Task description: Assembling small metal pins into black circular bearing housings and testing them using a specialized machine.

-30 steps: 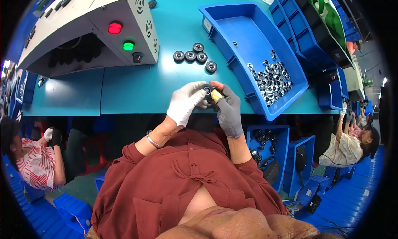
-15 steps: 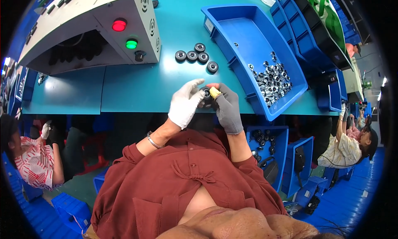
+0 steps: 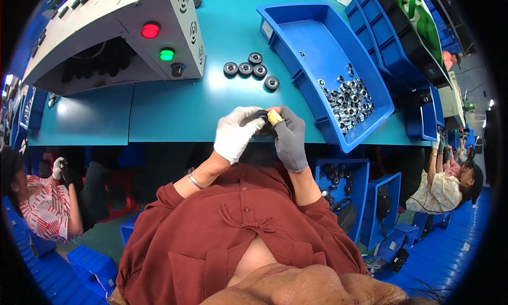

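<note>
A small black toy-like wheel (image 3: 261,115) is pinched by my left hand (image 3: 233,133), which wears a white glove. My right hand (image 3: 290,141), in a grey glove with yellow wrapping on the thumb, closes against the wheel's right side; its fingertips partly hide what lies between them. Both hands are over the table's near edge. Beyond them, several black wheels with silvery hubs (image 3: 245,69) lie on the teal table (image 3: 174,112), one of them (image 3: 271,83) a little apart and closer to my hands.
A blue bin (image 3: 301,77) to the right holds many shiny metal hubs (image 3: 349,101). At left stands a beige machine (image 3: 127,24) with red and green lights. Below the table edge, another blue bin (image 3: 360,199) contains black wheels. Co-workers sit at both sides.
My left fingers have closed more tightly round the wheel. Its face, seen before, is now turned and more covered. My right hand has barely moved.
</note>
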Tool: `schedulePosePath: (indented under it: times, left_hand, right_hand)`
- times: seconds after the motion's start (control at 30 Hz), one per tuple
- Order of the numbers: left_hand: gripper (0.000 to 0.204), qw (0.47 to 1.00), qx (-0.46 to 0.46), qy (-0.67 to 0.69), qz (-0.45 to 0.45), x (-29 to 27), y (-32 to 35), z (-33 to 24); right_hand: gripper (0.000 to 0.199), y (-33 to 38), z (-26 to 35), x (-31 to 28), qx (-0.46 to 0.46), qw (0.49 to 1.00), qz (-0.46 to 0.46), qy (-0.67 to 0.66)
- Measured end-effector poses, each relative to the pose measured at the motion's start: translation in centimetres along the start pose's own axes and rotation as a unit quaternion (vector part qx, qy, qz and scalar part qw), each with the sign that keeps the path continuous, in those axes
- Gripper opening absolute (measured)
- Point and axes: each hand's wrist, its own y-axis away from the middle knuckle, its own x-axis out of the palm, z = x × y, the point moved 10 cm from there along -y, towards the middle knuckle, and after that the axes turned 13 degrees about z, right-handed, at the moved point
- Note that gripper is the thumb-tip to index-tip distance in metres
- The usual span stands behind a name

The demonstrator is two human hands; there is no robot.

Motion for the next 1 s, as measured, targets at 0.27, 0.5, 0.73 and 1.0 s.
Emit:
schedulePosePath:
  times: [0.27, 0.5, 0.73, 1.0]
  left_hand:
    - [0.033, 0.996, -0.068, 0.028, 0.044, -0.7, -0.9, 0.9]
    - [0.032, 0.980, -0.137, 0.124, 0.080, 0.7, -0.3, 2.1]
    - [0.035, 0.968, -0.138, 0.183, 0.103, 1.8, -0.3, 2.4]
    - [0.030, 0.949, -0.017, -0.302, 0.090, 1.9, -1.1, -1.5]
  right_hand:
    - [0.042, 0.0, 2.5, 1.5, -0.029, 0.992, 0.075, 0.096]
    - [0.047, 0.4, 3.6, 1.9, -0.121, 0.929, 0.119, 0.328]
    - [0.039, 0.4, 4.1, 2.1, -0.085, 0.971, 0.076, 0.210]
    - [0.045, 0.7, 6.7, 3.6, -0.227, 0.843, 0.064, 0.484]
